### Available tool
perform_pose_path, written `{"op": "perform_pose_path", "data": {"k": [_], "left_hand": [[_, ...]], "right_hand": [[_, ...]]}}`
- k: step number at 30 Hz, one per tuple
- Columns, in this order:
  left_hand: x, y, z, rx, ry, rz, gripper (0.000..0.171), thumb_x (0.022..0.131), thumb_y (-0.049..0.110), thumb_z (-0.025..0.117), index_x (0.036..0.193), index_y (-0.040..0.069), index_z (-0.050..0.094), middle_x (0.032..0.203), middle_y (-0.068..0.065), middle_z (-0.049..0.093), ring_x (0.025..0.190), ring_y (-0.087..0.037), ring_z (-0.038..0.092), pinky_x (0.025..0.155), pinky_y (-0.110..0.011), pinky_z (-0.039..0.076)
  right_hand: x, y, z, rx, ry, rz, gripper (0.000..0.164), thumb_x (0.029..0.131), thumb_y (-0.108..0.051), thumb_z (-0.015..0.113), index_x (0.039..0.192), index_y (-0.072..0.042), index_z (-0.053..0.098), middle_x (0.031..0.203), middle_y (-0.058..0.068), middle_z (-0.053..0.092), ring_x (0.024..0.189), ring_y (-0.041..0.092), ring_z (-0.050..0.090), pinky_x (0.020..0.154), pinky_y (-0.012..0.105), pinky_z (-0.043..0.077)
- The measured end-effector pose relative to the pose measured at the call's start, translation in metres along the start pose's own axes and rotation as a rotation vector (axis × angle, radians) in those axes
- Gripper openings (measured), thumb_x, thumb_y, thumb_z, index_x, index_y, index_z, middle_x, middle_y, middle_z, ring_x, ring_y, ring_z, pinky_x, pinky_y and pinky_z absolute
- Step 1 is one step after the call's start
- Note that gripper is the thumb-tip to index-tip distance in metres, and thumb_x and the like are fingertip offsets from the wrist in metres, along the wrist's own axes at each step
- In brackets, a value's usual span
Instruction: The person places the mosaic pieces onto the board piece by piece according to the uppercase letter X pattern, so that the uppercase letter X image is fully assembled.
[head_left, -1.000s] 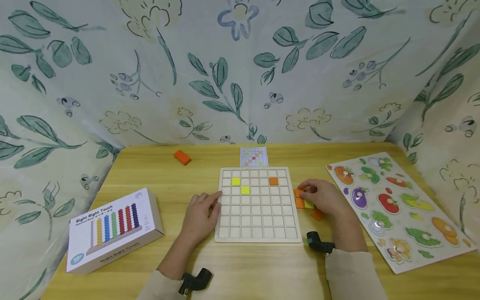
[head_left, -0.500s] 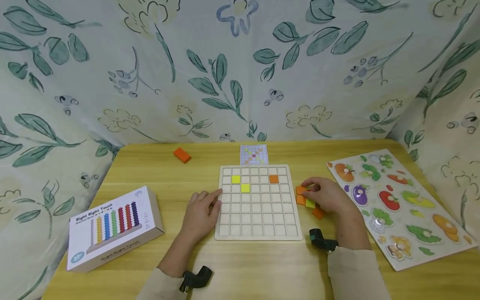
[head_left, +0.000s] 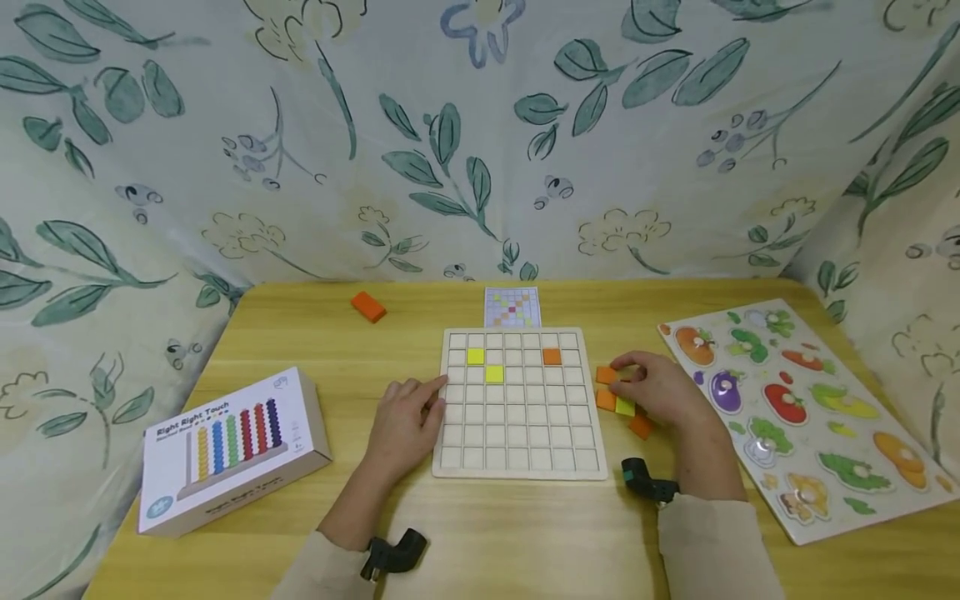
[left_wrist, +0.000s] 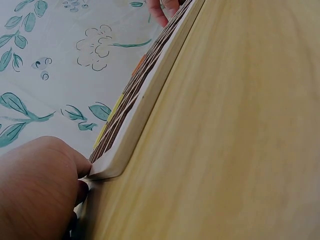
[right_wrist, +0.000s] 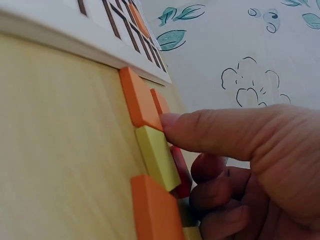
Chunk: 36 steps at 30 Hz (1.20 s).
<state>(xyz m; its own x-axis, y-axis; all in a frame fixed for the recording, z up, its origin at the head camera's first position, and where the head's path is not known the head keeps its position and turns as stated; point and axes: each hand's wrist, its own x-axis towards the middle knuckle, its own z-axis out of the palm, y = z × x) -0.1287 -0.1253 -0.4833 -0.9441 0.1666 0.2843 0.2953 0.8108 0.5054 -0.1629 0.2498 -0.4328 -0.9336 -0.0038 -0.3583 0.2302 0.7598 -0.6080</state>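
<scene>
My left hand (head_left: 405, 421) rests on the table at the left side of a square wooden grid board (head_left: 517, 435), its index fingertip touching the edge. Two yellow tiles (head_left: 476, 356) and one orange tile (head_left: 552, 357) sit in board cells. Right of the board, my right hand (head_left: 660, 392) pinches an orange square tile (head_left: 607, 375) between thumb and index finger. In the right wrist view, the thumb (right_wrist: 200, 127) covers part of that tile. Below it lie another orange tile (head_left: 605, 400), a yellow tile (head_left: 625, 406) and an orange tile (head_left: 641, 427). A red tile (right_wrist: 181, 172) shows behind the yellow one.
A pattern card (head_left: 512, 307) lies at the board's back edge. An orange block (head_left: 368, 307) is at the back left. A white bead-toy box (head_left: 232, 450) stands left, and a vegetable puzzle board (head_left: 806, 417) lies right. A flowered cloth (head_left: 337, 167) hangs behind.
The pinched orange tile has shifted slightly away from the orange tile below it, leaving a gap. My left hand stays at the board's edge. The head view has shifted a little.
</scene>
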Motion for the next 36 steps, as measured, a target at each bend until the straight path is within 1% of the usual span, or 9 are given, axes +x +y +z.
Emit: {"op": "perform_pose_path", "data": {"k": [4, 8, 14, 18, 22, 26, 31, 36], "left_hand": [[0.000, 0.000, 0.000, 0.002, 0.004, 0.003, 0.035, 0.097, 0.019, 0.066, 0.131, 0.014, 0.071, 0.085, 0.004, 0.063, 0.077, -0.012, 0.043, 0.069, -0.027, 0.035], [0.000, 0.000, -0.001, 0.006, 0.003, -0.001, 0.035, 0.098, 0.020, 0.065, 0.131, 0.014, 0.071, 0.085, 0.004, 0.063, 0.077, -0.013, 0.043, 0.070, -0.027, 0.035], [0.000, 0.000, -0.001, 0.009, -0.017, -0.012, 0.035, 0.099, 0.021, 0.064, 0.133, 0.015, 0.070, 0.086, 0.005, 0.062, 0.078, -0.013, 0.043, 0.071, -0.027, 0.035], [0.000, -0.001, -0.001, 0.005, -0.003, 0.002, 0.035, 0.097, 0.020, 0.066, 0.132, 0.015, 0.071, 0.084, 0.004, 0.062, 0.077, -0.012, 0.043, 0.071, -0.028, 0.036], [-0.001, -0.001, 0.000, 0.000, 0.010, 0.011, 0.035, 0.096, 0.019, 0.067, 0.131, 0.014, 0.071, 0.084, 0.004, 0.062, 0.077, -0.013, 0.043, 0.070, -0.028, 0.036], [-0.001, -0.002, 0.001, 0.004, 0.016, 0.008, 0.034, 0.097, 0.019, 0.067, 0.131, 0.014, 0.071, 0.084, 0.004, 0.062, 0.077, -0.012, 0.043, 0.070, -0.028, 0.036], [-0.001, -0.001, 0.000, 0.004, 0.008, 0.007, 0.035, 0.097, 0.020, 0.066, 0.131, 0.015, 0.071, 0.085, 0.004, 0.063, 0.077, -0.013, 0.044, 0.071, -0.028, 0.036], [0.000, 0.000, 0.000, 0.012, 0.004, 0.008, 0.035, 0.097, 0.020, 0.066, 0.131, 0.014, 0.071, 0.084, 0.004, 0.063, 0.077, -0.013, 0.043, 0.071, -0.028, 0.036]], "right_hand": [[0.001, -0.001, 0.002, -0.007, 0.006, 0.014, 0.040, 0.097, -0.024, 0.068, 0.133, -0.008, 0.060, 0.090, 0.009, 0.057, 0.073, 0.022, 0.053, 0.063, 0.030, 0.044], [0.001, -0.003, 0.002, -0.017, 0.021, 0.033, 0.040, 0.098, -0.027, 0.067, 0.134, -0.011, 0.060, 0.093, 0.008, 0.059, 0.075, 0.022, 0.053, 0.064, 0.030, 0.044], [-0.003, -0.011, 0.000, 0.002, 0.057, -0.025, 0.041, 0.097, -0.030, 0.069, 0.133, -0.012, 0.061, 0.088, 0.007, 0.056, 0.072, 0.023, 0.052, 0.061, 0.030, 0.041], [-0.005, -0.018, 0.002, 0.016, 0.077, -0.057, 0.043, 0.095, -0.032, 0.072, 0.133, -0.014, 0.063, 0.090, 0.007, 0.056, 0.072, 0.023, 0.052, 0.060, 0.030, 0.040], [-0.004, -0.026, 0.007, 0.012, 0.075, -0.081, 0.041, 0.096, -0.030, 0.070, 0.133, -0.015, 0.063, 0.096, 0.008, 0.059, 0.077, 0.023, 0.053, 0.064, 0.030, 0.042], [-0.003, -0.038, 0.015, 0.031, 0.053, -0.116, 0.038, 0.097, -0.026, 0.070, 0.133, -0.014, 0.063, 0.100, 0.009, 0.061, 0.081, 0.023, 0.054, 0.067, 0.029, 0.045], [-0.003, -0.050, 0.027, 0.047, 0.032, -0.154, 0.034, 0.097, -0.024, 0.070, 0.129, -0.014, 0.065, 0.106, 0.009, 0.066, 0.089, 0.022, 0.059, 0.075, 0.029, 0.049], [-0.003, -0.058, 0.037, 0.033, 0.025, -0.182, 0.028, 0.097, -0.021, 0.070, 0.124, -0.013, 0.067, 0.106, 0.008, 0.069, 0.090, 0.022, 0.061, 0.078, 0.031, 0.050]]}}
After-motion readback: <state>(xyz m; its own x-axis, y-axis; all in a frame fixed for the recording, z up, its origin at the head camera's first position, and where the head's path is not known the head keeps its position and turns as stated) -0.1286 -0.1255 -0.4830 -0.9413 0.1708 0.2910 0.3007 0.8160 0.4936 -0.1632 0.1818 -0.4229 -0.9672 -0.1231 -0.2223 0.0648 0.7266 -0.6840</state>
